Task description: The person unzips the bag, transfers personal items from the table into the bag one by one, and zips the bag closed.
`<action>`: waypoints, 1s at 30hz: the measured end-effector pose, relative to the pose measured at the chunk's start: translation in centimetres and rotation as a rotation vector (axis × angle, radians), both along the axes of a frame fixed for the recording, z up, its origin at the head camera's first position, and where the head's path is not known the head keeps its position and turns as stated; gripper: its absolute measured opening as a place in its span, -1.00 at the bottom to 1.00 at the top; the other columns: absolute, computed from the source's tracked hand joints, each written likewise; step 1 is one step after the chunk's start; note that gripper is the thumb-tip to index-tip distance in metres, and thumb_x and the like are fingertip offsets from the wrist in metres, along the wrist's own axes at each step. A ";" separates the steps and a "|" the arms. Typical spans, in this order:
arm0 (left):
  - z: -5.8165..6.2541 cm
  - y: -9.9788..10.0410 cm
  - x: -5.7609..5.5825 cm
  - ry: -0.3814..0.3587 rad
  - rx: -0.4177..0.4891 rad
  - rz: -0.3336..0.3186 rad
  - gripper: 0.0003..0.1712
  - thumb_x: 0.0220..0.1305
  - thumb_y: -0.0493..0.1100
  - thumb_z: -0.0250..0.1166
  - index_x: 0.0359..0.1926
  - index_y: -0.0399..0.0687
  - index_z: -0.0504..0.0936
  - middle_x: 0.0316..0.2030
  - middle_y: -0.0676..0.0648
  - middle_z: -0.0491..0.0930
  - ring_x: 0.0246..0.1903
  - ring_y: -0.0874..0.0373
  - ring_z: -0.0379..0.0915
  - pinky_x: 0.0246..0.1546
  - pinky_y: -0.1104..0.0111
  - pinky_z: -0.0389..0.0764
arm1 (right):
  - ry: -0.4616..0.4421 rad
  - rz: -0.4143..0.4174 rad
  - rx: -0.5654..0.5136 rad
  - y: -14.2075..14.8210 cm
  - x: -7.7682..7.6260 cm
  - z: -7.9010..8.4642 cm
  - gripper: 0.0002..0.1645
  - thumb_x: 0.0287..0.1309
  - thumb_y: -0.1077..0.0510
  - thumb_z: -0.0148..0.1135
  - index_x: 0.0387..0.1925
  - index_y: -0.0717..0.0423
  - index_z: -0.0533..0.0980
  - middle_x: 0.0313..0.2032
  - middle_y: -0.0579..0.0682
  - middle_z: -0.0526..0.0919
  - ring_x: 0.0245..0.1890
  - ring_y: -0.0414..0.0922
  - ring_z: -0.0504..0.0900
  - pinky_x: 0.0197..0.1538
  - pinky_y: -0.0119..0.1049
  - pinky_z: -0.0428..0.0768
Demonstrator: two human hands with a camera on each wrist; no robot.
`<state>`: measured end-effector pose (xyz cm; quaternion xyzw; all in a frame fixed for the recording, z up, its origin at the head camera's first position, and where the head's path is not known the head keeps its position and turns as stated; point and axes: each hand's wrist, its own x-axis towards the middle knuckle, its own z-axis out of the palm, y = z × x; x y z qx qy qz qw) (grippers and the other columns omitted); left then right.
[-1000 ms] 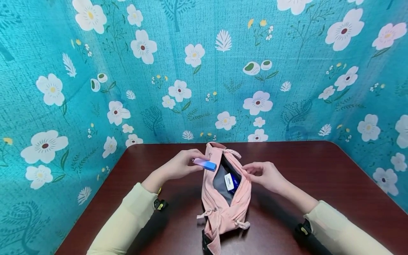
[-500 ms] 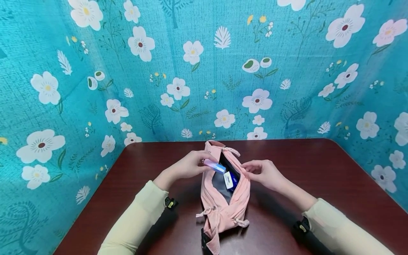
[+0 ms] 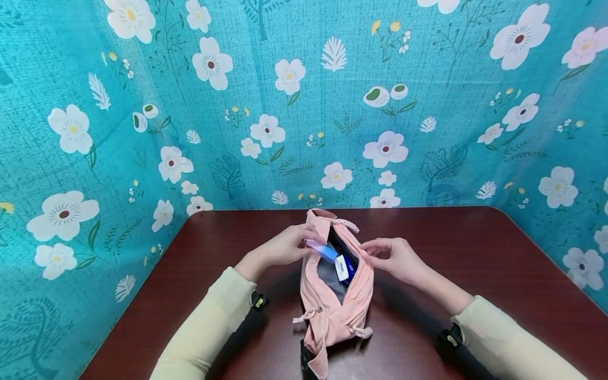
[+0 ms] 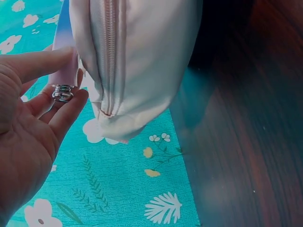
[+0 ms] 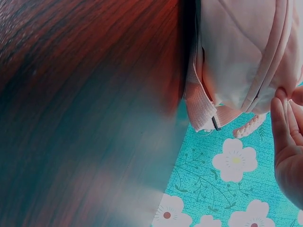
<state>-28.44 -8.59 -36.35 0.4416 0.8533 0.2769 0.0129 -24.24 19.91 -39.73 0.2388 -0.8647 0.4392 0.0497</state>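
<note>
A pink waist bag (image 3: 311, 279) lies unzipped on the table, its grey lining showing. My left hand (image 3: 290, 245) holds a slim pink-to-blue stick (image 3: 324, 250) whose blue end points into the bag's mouth. In the left wrist view a ringed silver knob (image 4: 62, 93) caps the stick's pink end, between thumb and fingers. On the far side of the opening, my right hand (image 3: 396, 259) pinches the bag's edge; the right wrist view shows its fingertips (image 5: 280, 94) on the fabric. Inside the bag sits a dark blue packet (image 3: 351, 268) with a white label (image 3: 341, 267).
Braided cord pulls (image 3: 362, 332) hang from the bag's zips, and a black buckle (image 3: 306, 359) lies at its near end. The dark red-brown table (image 3: 442, 232) meets a teal flowered cloth (image 3: 304, 132) at the back.
My left hand has moved right with the stick, from over the bag's left edge to its opening, and the stick's blue end has dipped in. The right hand keeps its place.
</note>
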 end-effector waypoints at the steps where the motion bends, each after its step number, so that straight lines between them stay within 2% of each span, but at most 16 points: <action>1: -0.1 0.0 -0.1 -0.008 0.000 -0.002 -0.70 0.08 -0.30 0.28 -0.10 -0.10 0.62 -0.25 0.10 0.46 -0.31 0.24 0.31 -0.26 0.24 0.46 | -0.002 -0.005 0.002 0.0 0.0 0.0 -0.68 -0.05 0.06 0.34 -0.19 0.01 0.59 -0.48 -0.16 0.61 -0.49 -0.22 0.57 -0.44 -0.35 0.53; 8: -0.3 0.2 -0.7 -0.051 0.022 0.002 -0.70 0.01 -0.17 0.36 -0.15 -0.06 0.64 -0.22 0.15 0.51 -0.32 0.27 0.36 -0.30 0.34 0.50 | -0.007 -0.009 0.007 0.0 0.1 0.3 -0.68 -0.05 0.03 0.34 -0.19 -0.01 0.59 -0.48 -0.17 0.61 -0.48 -0.20 0.58 -0.42 -0.35 0.55; 12: -0.3 0.4 -0.8 -0.077 0.034 0.002 -0.70 -0.01 -0.17 0.37 -0.18 -0.07 0.64 -0.22 0.15 0.54 -0.28 0.30 0.39 -0.29 0.41 0.50 | -0.014 -0.005 0.010 0.0 0.1 0.2 -0.67 -0.05 0.05 0.34 -0.18 0.01 0.59 -0.47 -0.16 0.61 -0.47 -0.16 0.57 -0.43 -0.35 0.54; 16: -0.1 0.6 -0.8 -0.058 0.043 0.012 -0.70 0.00 -0.18 0.37 -0.17 -0.08 0.64 -0.24 0.12 0.55 -0.30 0.29 0.40 -0.29 0.42 0.50 | -0.013 -0.012 0.014 0.1 0.0 0.1 -0.67 -0.05 0.05 0.34 -0.18 0.01 0.59 -0.48 -0.16 0.61 -0.47 -0.16 0.57 -0.44 -0.35 0.53; 22: -0.1 0.9 -1.1 -0.013 0.065 0.070 -0.69 0.01 -0.19 0.36 -0.15 -0.06 0.63 -0.22 0.09 0.57 -0.29 0.29 0.39 -0.27 0.35 0.51 | -0.006 -0.019 0.017 0.1 0.1 0.0 -0.67 -0.05 0.05 0.34 -0.18 0.02 0.59 -0.49 -0.17 0.60 -0.48 -0.18 0.57 -0.45 -0.34 0.53; 27: -0.5 1.0 -1.2 -0.016 0.071 0.104 -0.69 0.01 -0.23 0.36 -0.15 -0.09 0.63 -0.22 0.07 0.58 -0.28 0.24 0.39 -0.23 0.30 0.50 | 0.002 -0.011 0.009 -0.1 0.3 0.1 -0.68 -0.05 0.06 0.34 -0.19 0.03 0.59 -0.48 -0.17 0.61 -0.49 -0.21 0.57 -0.44 -0.34 0.53; 30: -0.7 1.2 -1.2 -0.014 0.060 0.106 -0.69 0.01 -0.24 0.36 -0.15 -0.10 0.63 -0.22 0.07 0.58 -0.25 0.25 0.39 -0.20 0.36 0.48 | 0.007 -0.006 0.005 -0.3 0.4 0.2 -0.69 -0.05 0.07 0.34 -0.19 0.02 0.59 -0.48 -0.17 0.61 -0.49 -0.22 0.57 -0.43 -0.34 0.53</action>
